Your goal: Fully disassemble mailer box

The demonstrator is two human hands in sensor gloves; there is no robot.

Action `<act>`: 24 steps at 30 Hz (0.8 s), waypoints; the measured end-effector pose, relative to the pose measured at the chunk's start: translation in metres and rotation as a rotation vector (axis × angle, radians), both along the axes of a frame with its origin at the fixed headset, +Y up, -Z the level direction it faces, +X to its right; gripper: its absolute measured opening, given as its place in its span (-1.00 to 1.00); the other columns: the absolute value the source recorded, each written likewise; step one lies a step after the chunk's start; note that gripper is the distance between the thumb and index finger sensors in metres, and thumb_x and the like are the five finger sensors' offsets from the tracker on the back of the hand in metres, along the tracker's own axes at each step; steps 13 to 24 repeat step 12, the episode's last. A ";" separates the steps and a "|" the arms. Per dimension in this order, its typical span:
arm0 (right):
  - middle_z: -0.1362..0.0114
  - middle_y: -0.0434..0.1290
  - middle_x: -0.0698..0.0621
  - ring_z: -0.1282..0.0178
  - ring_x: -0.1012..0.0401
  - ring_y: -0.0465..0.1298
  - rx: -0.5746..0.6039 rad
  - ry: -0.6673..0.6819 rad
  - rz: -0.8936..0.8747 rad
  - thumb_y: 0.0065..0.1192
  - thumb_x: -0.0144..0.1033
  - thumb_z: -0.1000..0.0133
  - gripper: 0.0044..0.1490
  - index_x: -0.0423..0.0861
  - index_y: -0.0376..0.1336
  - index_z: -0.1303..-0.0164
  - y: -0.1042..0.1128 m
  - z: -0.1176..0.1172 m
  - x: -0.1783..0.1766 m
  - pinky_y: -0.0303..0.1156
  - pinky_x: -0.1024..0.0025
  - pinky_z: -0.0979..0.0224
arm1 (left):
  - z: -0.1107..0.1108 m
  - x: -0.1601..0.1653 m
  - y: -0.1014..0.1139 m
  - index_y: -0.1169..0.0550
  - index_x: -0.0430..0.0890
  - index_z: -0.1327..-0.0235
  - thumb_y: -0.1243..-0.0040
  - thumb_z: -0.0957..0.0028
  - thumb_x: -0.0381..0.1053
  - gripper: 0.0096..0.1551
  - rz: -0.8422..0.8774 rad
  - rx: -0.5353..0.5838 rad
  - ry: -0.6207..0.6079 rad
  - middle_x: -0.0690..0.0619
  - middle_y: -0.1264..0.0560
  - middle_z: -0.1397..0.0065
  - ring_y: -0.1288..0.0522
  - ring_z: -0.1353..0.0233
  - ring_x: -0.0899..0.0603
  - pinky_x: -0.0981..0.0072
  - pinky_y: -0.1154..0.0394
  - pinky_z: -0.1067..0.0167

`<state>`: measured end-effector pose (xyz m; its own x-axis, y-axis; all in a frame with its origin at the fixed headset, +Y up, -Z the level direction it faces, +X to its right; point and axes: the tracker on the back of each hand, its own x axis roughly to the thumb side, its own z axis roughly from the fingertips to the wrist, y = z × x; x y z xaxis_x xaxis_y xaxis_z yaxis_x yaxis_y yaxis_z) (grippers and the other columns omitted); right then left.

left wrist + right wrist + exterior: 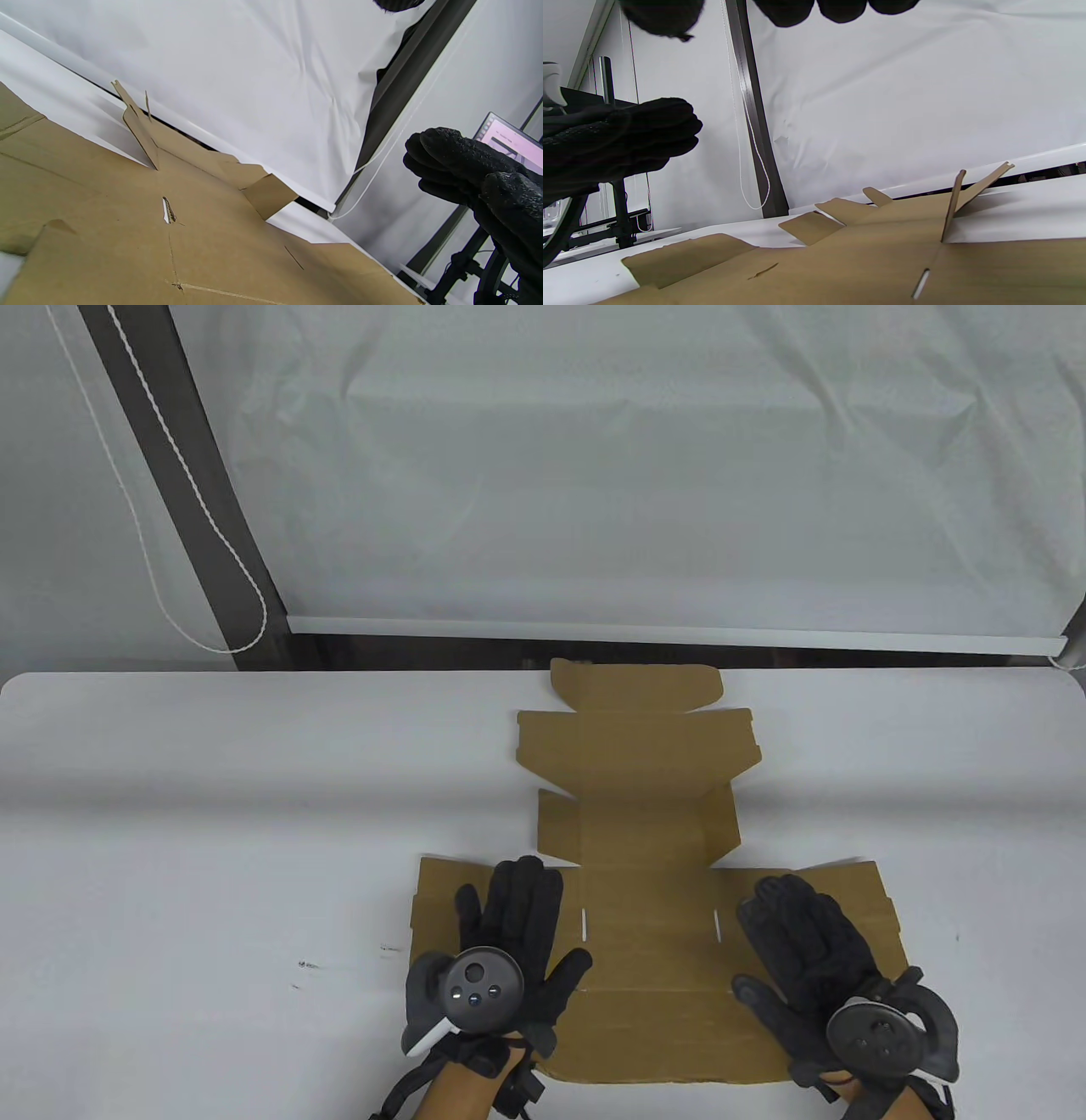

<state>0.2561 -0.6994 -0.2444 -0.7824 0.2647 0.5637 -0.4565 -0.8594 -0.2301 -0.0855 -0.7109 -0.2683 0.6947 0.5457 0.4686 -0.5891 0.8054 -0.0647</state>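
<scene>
The brown cardboard mailer box [649, 899] lies unfolded and almost flat on the white table [212, 814]. Its small side flaps [556, 827] still stand up a little; they also show in the left wrist view [138, 125] and the right wrist view [952, 209]. My left hand [509, 925] is spread open, palm down over the sheet's left wing. My right hand [802, 937] is spread open, palm down over the right wing. The wrist views show the fingers held a little above the cardboard [212, 250]. Neither hand holds anything.
A white backdrop sheet [636, 475] hangs behind the table's far edge, with a dark post [195, 492] and a white cord [204, 517] at the left. A laptop screen [511, 142] shows in the left wrist view.
</scene>
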 end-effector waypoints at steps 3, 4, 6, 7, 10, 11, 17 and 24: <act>-0.79 -0.06 -0.31 -0.73 -0.29 0.00 -0.008 0.002 -0.010 0.06 0.18 -0.20 -0.05 -0.11 0.00 -0.69 -0.001 -0.001 0.001 -0.10 -0.31 -0.63 | 0.000 0.001 0.000 0.22 -0.03 -0.62 0.03 -0.20 0.27 -0.01 -0.005 -0.005 0.000 -0.12 0.33 -0.74 0.32 -0.69 -0.37 -0.47 0.52 -0.35; -0.79 -0.06 -0.31 -0.73 -0.29 0.00 -0.012 0.004 -0.012 0.06 0.18 -0.20 -0.05 -0.11 0.00 -0.68 -0.001 -0.001 0.001 -0.10 -0.32 -0.63 | 0.000 0.001 0.000 0.22 -0.03 -0.61 0.03 -0.20 0.27 -0.01 -0.008 -0.007 -0.002 -0.12 0.33 -0.74 0.32 -0.68 -0.38 -0.47 0.52 -0.35; -0.79 -0.05 -0.30 -0.73 -0.29 0.00 -0.014 0.005 -0.016 0.06 0.18 -0.20 -0.06 -0.11 0.01 -0.68 -0.001 -0.001 0.001 -0.10 -0.32 -0.63 | 0.000 0.001 0.000 0.23 -0.03 -0.61 0.03 -0.20 0.27 -0.01 -0.010 -0.007 -0.002 -0.12 0.33 -0.74 0.32 -0.68 -0.38 -0.48 0.52 -0.35; -0.79 -0.05 -0.30 -0.73 -0.29 0.01 -0.017 0.006 -0.021 0.06 0.18 -0.20 -0.06 -0.11 0.01 -0.68 -0.001 -0.001 0.001 -0.10 -0.32 -0.63 | 0.000 0.001 0.000 0.23 -0.04 -0.61 0.03 -0.20 0.27 -0.01 -0.009 -0.007 -0.001 -0.12 0.33 -0.74 0.31 -0.68 -0.38 -0.48 0.51 -0.35; -0.79 -0.04 -0.31 -0.73 -0.29 0.01 -0.019 0.010 -0.026 0.06 0.17 -0.20 -0.06 -0.11 0.01 -0.68 -0.002 -0.001 0.002 -0.10 -0.32 -0.63 | 0.000 0.001 -0.001 0.23 -0.04 -0.61 0.04 -0.20 0.28 -0.01 -0.008 -0.007 0.000 -0.12 0.33 -0.74 0.31 -0.68 -0.39 -0.49 0.51 -0.34; -0.79 -0.04 -0.31 -0.73 -0.29 0.02 -0.020 0.010 -0.025 0.06 0.17 -0.20 -0.06 -0.12 0.02 -0.68 -0.002 -0.001 0.002 -0.10 -0.32 -0.62 | 0.000 0.001 -0.001 0.23 -0.04 -0.61 0.04 -0.20 0.28 -0.01 -0.010 -0.010 0.000 -0.13 0.33 -0.74 0.31 -0.68 -0.39 -0.49 0.50 -0.34; -0.79 -0.04 -0.31 -0.72 -0.29 0.02 -0.022 0.012 -0.024 0.06 0.17 -0.20 -0.07 -0.12 0.02 -0.68 -0.002 -0.001 0.001 -0.10 -0.32 -0.62 | 0.000 0.001 -0.001 0.22 -0.04 -0.61 0.04 -0.20 0.28 -0.01 -0.015 -0.014 -0.002 -0.13 0.32 -0.74 0.30 -0.68 -0.39 -0.49 0.50 -0.34; -0.79 -0.04 -0.31 -0.72 -0.29 0.02 -0.022 0.012 -0.024 0.06 0.17 -0.20 -0.07 -0.12 0.02 -0.68 -0.002 -0.001 0.001 -0.10 -0.32 -0.62 | 0.000 0.001 -0.001 0.22 -0.04 -0.61 0.04 -0.20 0.28 -0.01 -0.015 -0.014 -0.002 -0.13 0.32 -0.74 0.30 -0.68 -0.39 -0.49 0.50 -0.34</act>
